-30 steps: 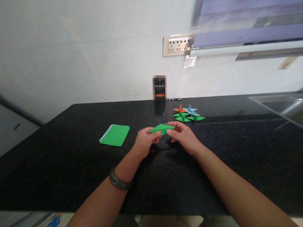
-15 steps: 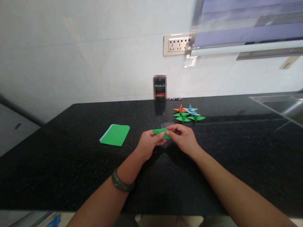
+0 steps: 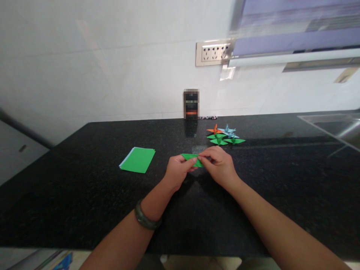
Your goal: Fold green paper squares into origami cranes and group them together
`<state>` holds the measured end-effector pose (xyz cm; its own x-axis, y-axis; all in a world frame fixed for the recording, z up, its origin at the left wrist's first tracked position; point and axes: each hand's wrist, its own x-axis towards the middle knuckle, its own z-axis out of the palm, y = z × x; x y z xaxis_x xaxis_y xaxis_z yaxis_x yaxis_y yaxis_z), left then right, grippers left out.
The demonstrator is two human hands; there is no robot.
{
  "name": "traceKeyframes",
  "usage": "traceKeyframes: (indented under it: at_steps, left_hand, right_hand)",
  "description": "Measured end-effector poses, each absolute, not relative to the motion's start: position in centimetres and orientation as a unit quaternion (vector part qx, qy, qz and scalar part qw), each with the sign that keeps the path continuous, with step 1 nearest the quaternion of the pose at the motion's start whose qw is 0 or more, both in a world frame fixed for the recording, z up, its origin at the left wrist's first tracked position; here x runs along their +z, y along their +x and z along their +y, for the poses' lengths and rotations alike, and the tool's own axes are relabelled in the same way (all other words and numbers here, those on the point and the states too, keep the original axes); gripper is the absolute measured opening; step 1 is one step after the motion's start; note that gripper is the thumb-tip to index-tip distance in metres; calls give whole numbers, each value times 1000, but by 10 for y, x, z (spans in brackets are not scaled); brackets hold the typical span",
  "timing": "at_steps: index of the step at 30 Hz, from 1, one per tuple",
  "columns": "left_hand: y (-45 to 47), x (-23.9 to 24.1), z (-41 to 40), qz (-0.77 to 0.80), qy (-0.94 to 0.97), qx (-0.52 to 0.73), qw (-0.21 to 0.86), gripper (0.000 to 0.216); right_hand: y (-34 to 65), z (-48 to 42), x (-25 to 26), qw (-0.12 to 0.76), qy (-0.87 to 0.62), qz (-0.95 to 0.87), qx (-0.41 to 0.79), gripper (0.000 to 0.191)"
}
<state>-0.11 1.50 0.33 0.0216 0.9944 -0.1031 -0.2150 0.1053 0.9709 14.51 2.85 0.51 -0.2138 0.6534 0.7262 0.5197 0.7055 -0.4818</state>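
Between my two hands is a small piece of folded green paper (image 3: 190, 157), held just above the dark countertop. My left hand (image 3: 177, 170) grips its left part, thumb on top and fingers underneath. On the right, the thumb and forefinger of my right hand (image 3: 221, 165) pinch the paper's upper right edge. The fingers cover part of the folds. Beyond my right hand stand several folded paper cranes: an orange crane (image 3: 215, 130), light blue cranes (image 3: 228, 131) and green cranes (image 3: 218, 140). Left of my hands lies a stack of square paper (image 3: 137, 160), green on top with light blue beneath.
A black speckled countertop (image 3: 84, 202) runs to a white wall. Against the wall stands a blurred-out dark phone-shaped object (image 3: 191, 105), with a beaded string (image 3: 208, 117) beside it. A sink edge (image 3: 323, 129) is at the right; a socket panel (image 3: 213, 53) is above.
My right thumb and forefinger have shifted slightly on the paper's edge, and a bit more of the paper shows. The whole view has moved a little; both hands still hold the paper.
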Motion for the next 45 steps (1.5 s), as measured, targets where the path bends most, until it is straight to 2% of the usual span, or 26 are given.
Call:
traceKeyframes:
  at_steps: [10,20,26,41,45]
  left_hand:
    - [2,0,15,471,392,543,574,18]
    - [1,4,15,422,358,548,628,20]
    - [1,2,15,438,380,549,602,19]
    - [3,0,13,452,446,550,543,15]
    - [4,1,12,453,461,551,529,15]
  right_hand:
    - [141,30,3,463,-352,-812,-56,12]
    - [143,29,3,445,-331,-832,-22,16]
    - [143,29,2,452,-353,-818,41,13]
    - [142,27,6,439,-380,-815,10,14]
    - [141,29,6,435,-367,-822,-29,17]
